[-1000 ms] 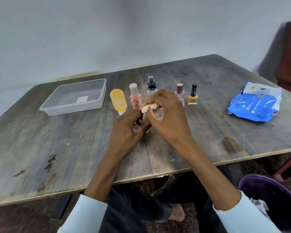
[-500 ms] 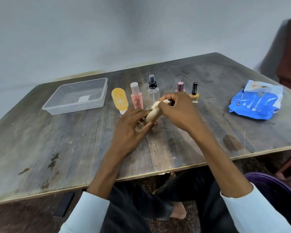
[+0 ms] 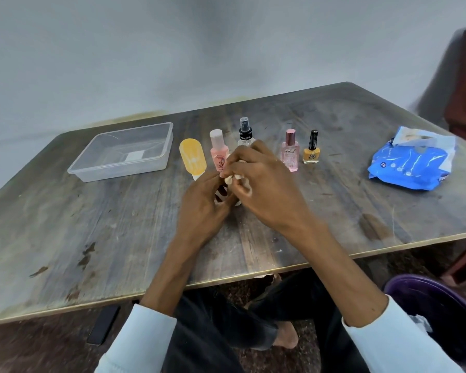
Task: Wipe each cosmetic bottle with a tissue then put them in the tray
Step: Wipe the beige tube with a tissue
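My left hand (image 3: 202, 205) grips a small beige bottle (image 3: 222, 195), mostly hidden between my fingers. My right hand (image 3: 264, 184) presses a crumpled white tissue (image 3: 233, 179) against the bottle's top. Behind my hands a row of cosmetics stands on the table: a yellow flat bottle (image 3: 193, 157), a pink bottle with a white cap (image 3: 219, 150), a clear spray bottle with a black nozzle (image 3: 245, 134), a pink perfume bottle (image 3: 290, 150) and a yellow nail polish (image 3: 311, 149). The clear plastic tray (image 3: 156, 164) sits at the back left, with nothing in it but a white label.
A blue tissue pack (image 3: 412, 162) lies at the right of the wooden table (image 3: 92, 224). A purple bin (image 3: 447, 313) stands on the floor at lower right. A dark flat object (image 3: 104, 328) lies on the floor under the table's front edge.
The bottle has turned from lying tilted between my hands to more upright. My right hand has moved back over its top with the tissue, covering it again.
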